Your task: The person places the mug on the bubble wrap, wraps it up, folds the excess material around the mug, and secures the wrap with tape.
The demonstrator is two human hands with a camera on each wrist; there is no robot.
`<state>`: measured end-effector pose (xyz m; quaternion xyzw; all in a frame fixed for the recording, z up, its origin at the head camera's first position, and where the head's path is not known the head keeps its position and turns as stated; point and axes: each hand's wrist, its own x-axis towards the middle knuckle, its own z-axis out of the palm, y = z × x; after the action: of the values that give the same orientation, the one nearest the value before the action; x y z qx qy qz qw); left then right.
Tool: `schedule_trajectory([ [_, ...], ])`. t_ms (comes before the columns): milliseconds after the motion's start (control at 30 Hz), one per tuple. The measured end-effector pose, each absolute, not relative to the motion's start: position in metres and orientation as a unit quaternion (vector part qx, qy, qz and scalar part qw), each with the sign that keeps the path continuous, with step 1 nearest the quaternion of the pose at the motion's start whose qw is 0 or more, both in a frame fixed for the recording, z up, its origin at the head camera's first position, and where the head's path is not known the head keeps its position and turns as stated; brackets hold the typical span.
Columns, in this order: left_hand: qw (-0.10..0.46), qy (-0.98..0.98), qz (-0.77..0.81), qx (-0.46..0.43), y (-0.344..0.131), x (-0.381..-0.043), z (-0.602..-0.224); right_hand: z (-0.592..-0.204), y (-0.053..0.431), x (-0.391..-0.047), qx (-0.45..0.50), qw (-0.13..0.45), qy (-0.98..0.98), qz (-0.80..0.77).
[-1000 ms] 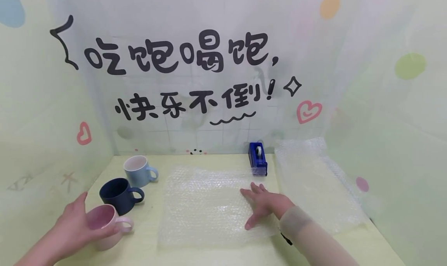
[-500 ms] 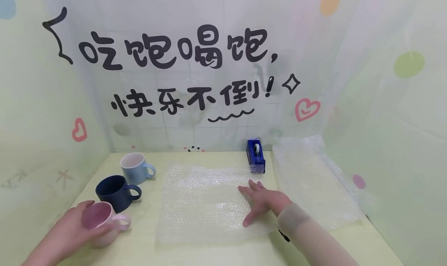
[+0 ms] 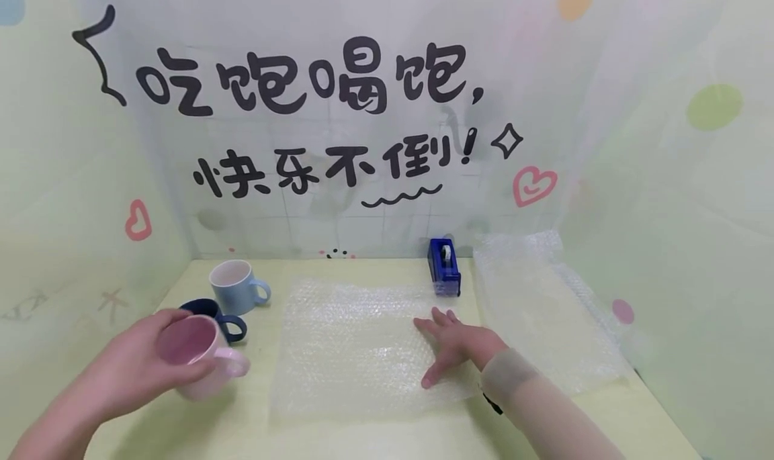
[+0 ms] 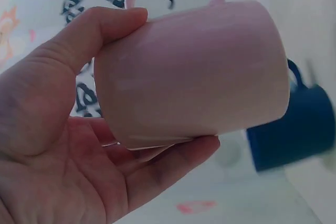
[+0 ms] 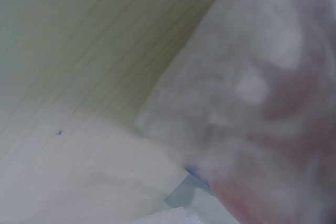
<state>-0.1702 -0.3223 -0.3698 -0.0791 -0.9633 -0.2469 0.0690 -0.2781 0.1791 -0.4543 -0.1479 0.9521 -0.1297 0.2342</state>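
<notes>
A pink mug [image 3: 208, 381] hangs tilted above the table, gripped round its body by my left hand [image 3: 136, 362]. In the left wrist view the thumb and fingers wrap the pink mug [image 4: 194, 77] near its rim, its handle uppermost. Just behind it stands a dark blue mug [image 3: 228, 334], partly covered by the hand and the pink mug. My right hand [image 3: 453, 344] rests with spread fingers on the right part of a flat bubble wrap sheet [image 3: 345, 359]. The right wrist view is blurred, with the bubble wrap [image 5: 194, 87] over part of the hand.
A light blue mug [image 3: 237, 292] stands at the back left. Behind the sheet's right corner is a blue tape dispenser [image 3: 444, 268]. More bubble wrap [image 3: 544, 326] lies on the right side. Printed curtains [image 3: 387, 232] enclose the table at the back and sides.
My left hand has lifted the pink mug off the table and moved it slightly right, partly covering the dark blue mug. The right hand stays on the bubble wrap.
</notes>
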Motion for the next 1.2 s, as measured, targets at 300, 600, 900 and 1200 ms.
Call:
schedule_trajectory([
  [300,0.038,-0.938,-0.299,-0.169,-0.205,-0.212,-0.334,-0.453,0.182,-0.280,-0.142,0.228,0.954,-0.130],
  [600,-0.013,-0.917,-0.359,-0.170,-0.114,-0.269,-0.371,-0.453,0.181,-0.281,-0.149,0.222,0.954,-0.133],
  [900,-0.021,-0.909,-0.388,-0.154,-0.082,-0.292,-0.410,-0.452,0.180,-0.279,-0.147,0.225,0.956,-0.119],
  [1200,-0.049,-0.900,-0.406,-0.149,-0.075,-0.296,-0.426,-0.452,0.177,-0.276,-0.154,0.223,0.956,-0.108],
])
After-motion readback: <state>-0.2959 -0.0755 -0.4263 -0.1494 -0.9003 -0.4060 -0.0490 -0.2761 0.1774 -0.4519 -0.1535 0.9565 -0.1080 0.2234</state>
